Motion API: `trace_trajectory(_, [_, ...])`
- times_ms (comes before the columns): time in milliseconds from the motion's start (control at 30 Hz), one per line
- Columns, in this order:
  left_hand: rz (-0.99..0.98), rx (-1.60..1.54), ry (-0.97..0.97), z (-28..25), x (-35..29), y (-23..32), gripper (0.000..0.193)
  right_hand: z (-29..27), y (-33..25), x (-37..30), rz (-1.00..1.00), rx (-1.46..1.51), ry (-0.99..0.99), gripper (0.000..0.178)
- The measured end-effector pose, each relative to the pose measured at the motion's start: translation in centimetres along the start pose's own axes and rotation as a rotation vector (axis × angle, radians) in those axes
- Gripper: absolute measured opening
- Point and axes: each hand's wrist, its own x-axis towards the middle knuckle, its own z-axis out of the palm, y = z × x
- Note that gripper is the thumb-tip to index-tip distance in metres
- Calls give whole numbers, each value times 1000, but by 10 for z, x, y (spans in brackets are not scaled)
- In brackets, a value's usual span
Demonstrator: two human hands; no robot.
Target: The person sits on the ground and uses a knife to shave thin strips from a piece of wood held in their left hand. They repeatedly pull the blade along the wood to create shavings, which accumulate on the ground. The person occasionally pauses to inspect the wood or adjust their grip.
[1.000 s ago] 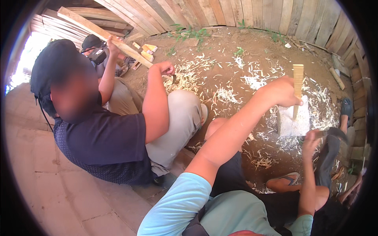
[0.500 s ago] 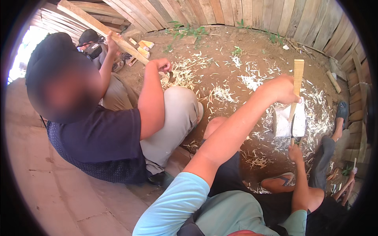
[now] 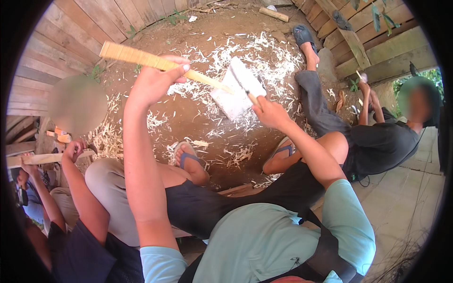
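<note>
As left fist grips slat, right fist knife, pale block on dirt (shavings strewn), plank wall

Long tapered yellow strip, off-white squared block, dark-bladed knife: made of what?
Strip: likely bare wood; matt yellow surface, pale shavings nearby. Block: wood or stone, unclear; whitish, matt. Knife: blade probably metal, thin and dark; handle possibly wood, light brown, finish unclear.

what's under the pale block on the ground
Brown soil and scattered wood shavings show around the pale block; whatever lies directly beneath is covered by the block, so can't be seen.
</note>
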Motion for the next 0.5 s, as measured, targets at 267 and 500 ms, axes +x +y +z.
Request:
trace_trajectory(267, [-99,60,27,-13,-23,-3,30,-54,-62,-21,-322,504,304,44])
trace_trajectory(500, [-164,150,63,-5,-24,11,31,29,2,13,134,-39,-383,41])
